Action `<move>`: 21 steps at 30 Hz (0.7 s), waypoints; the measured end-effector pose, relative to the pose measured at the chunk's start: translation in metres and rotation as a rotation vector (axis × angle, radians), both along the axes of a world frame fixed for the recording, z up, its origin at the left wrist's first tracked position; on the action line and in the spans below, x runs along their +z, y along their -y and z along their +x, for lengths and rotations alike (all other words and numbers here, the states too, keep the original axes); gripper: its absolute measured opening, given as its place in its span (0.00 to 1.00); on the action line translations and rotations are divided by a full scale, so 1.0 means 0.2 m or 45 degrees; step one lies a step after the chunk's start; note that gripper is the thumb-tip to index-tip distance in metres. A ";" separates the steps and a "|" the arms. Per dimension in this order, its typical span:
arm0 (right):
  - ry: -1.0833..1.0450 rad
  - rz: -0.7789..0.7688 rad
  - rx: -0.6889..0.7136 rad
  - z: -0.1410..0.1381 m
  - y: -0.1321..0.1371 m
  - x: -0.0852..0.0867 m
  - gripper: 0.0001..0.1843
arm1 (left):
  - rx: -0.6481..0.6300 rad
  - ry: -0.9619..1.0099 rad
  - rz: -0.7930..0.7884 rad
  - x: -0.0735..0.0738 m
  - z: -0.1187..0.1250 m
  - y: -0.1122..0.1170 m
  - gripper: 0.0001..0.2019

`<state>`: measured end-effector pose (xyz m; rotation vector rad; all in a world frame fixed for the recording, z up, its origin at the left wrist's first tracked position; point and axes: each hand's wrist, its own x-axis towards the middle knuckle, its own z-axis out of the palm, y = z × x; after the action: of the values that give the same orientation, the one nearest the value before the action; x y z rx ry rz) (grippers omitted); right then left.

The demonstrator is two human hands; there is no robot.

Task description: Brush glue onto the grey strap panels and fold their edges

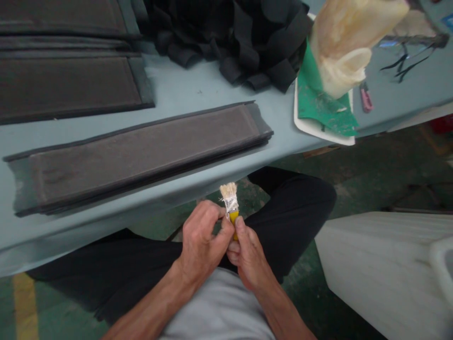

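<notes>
A small paintbrush [231,203] with pale bristles points up and away from me, held over my lap just off the table's front edge. White string or tape is wound round its neck, and its yellow handle shows below. My right hand [249,255] is closed round the handle, thumb on top. From the other side my left hand [203,236] pinches at the brush's neck with thumb and forefinger. Whether a loose end of the wrapping lies between those fingertips is too small to tell.
On the pale blue table [198,85] lies a stack of long dark strips [145,151], with wider dark panels [67,87] behind. Black bands [240,42] are heaped at the back. A stained plastic jug [348,47] stands on a tray [300,125]; a white container [375,255] is at right.
</notes>
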<state>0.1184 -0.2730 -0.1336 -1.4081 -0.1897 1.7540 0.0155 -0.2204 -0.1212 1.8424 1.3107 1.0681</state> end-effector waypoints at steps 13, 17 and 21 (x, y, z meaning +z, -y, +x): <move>0.246 0.077 -0.034 0.09 -0.02 0.00 0.38 | 0.148 0.291 -0.468 0.05 0.07 0.03 0.05; 0.291 0.105 -0.052 0.07 -0.02 -0.01 0.39 | 0.201 0.379 -0.601 0.07 0.05 0.01 0.06; -0.102 -0.001 -0.067 0.08 -0.04 0.04 0.38 | 0.205 0.467 -0.696 0.08 0.03 0.00 0.05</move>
<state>0.1352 -0.2651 -0.1266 -1.3288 -0.1078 1.7635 0.0221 -0.2201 -0.1061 1.0998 1.3689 0.9490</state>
